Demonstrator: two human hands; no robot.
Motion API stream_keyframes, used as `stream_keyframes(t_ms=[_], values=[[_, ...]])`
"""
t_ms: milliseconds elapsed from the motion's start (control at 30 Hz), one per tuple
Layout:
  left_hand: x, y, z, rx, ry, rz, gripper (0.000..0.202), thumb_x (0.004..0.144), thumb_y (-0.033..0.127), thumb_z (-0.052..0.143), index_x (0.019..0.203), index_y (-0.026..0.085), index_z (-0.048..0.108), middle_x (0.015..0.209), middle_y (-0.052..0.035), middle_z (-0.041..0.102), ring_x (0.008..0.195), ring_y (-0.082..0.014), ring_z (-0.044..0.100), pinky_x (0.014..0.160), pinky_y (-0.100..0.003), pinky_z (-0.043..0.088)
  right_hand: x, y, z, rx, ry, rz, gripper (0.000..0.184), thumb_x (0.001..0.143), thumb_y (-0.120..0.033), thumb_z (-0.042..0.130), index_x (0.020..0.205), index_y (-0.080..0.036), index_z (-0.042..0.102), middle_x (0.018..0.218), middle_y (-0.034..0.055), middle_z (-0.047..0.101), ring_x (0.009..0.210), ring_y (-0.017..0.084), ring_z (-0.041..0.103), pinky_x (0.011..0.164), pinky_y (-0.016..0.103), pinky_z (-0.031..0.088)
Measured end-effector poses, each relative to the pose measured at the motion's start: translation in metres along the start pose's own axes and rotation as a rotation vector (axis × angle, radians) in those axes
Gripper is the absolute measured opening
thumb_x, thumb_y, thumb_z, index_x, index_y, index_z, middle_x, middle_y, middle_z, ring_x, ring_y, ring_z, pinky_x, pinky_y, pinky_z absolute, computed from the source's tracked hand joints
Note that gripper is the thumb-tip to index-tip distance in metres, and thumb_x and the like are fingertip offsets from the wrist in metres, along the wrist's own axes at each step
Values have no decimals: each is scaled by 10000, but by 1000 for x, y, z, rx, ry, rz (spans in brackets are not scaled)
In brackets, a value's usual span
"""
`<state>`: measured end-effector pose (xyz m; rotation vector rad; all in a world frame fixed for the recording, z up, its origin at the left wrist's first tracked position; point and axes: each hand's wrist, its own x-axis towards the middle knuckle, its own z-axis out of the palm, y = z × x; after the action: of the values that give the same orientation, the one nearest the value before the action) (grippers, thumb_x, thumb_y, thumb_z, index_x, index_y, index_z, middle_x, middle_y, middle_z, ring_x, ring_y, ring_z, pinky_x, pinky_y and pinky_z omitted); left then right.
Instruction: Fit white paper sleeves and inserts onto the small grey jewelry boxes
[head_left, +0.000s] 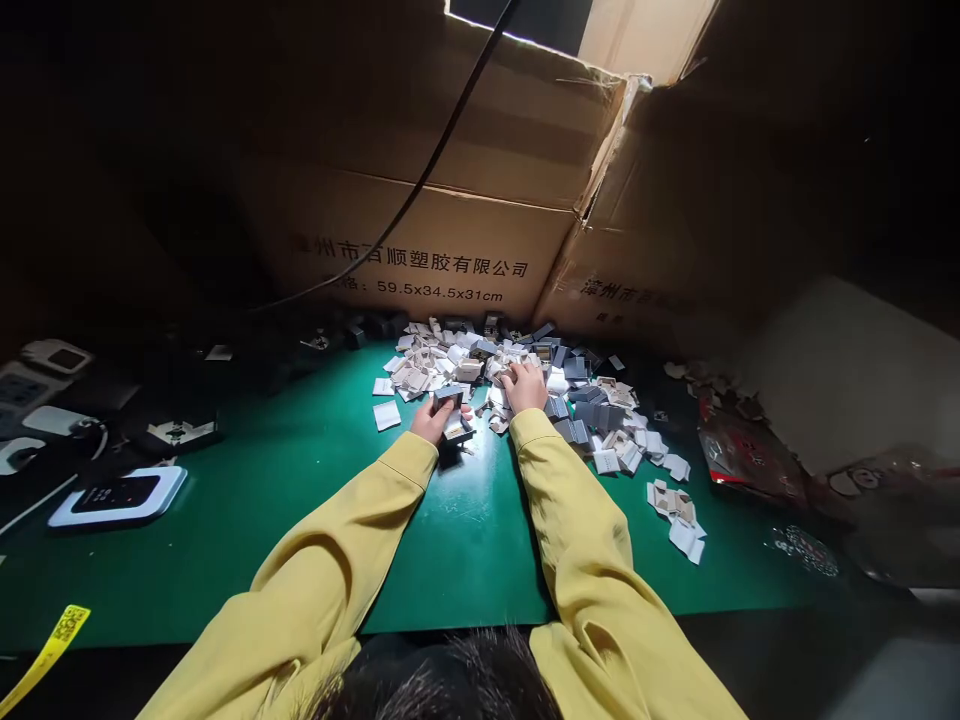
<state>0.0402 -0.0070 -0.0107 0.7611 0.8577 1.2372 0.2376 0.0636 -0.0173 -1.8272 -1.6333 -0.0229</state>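
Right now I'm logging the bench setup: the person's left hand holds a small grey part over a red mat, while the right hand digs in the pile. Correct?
Not quite: the mat is green, not red, as the head view shows. The left hand does hold a small grey part, and the right hand rests in the pile.

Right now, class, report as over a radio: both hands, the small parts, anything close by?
Left hand shut on small grey part. Right hand resting in the pile of parts on the green mat. Cardboard boxes right behind the pile.

Cardboard boxes (450, 220) behind parts pile (540, 390)
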Motion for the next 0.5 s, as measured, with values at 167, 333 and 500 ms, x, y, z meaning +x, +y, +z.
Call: stream_keyframes(t_ms=[167, 333, 500], values=[[-3, 8, 1, -124, -22, -67, 282, 824, 373, 679, 990, 150, 634, 790, -84, 721, 705, -217, 698, 639, -348, 595, 1, -3, -7, -4, -19, 0, 194, 820, -131, 582, 943, -158, 729, 1033, 149, 687, 1038, 285, 564, 837, 422, 493], [-5, 11, -1, -175, -50, -144, 323, 867, 398, 634, 1022, 115, 654, 851, -135, 729, 887, -289, 711, 786, -419, 599, -10, 2, -20, 337, 56, 127, 192, 795, -259, 584, 868, -135, 711, 909, 121, 711, 842, 226, 608, 814, 392, 505], [-4, 10, -6, -189, -103, -244, 309, 925, 393, 531, 987, 128, 678, 1054, -162, 712, 1155, -305, 621, 942, -413, 549, -53, -3, -22, 994, -130, 354, 446, 598, -507, 717, 897, -183, 647, 751, 30, 682, 646, 162, 586, 559, 275, 480]])
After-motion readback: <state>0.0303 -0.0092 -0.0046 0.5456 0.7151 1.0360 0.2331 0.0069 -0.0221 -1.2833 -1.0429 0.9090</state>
